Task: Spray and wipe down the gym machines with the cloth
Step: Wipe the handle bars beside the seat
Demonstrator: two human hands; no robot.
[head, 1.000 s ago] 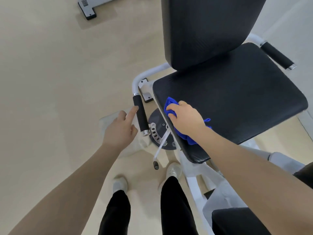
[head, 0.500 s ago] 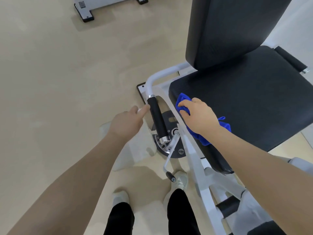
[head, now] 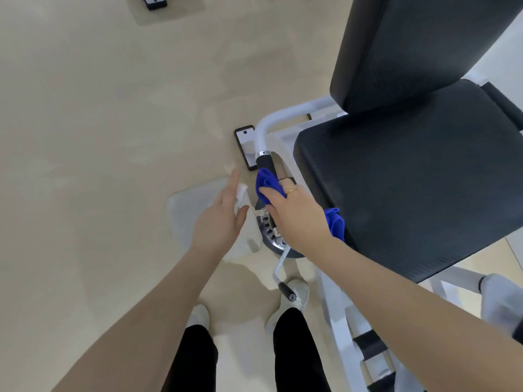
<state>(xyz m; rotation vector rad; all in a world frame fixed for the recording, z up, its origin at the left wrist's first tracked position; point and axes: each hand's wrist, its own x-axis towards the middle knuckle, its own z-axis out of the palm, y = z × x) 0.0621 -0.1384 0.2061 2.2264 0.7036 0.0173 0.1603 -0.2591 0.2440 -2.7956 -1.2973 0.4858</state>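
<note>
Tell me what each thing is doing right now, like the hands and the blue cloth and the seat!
right hand: fingers wrapped round the blue cloth on the handle grip.
blue cloth: bunched round the handle grip, one end hanging out behind the wrist.
handle grip: mostly covered by cloth and hand.
left hand: open, fingers straight, holding nothing.
seat pad: bare, nothing on it.
backrest: upright.

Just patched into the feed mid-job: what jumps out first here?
The bright blue cloth, held by the right hand around the black foam handle at centre frame. To its right, the big black padded seat and backrest fill the upper right. The left hand hovers open beside the handle, above the beige floor.
</note>
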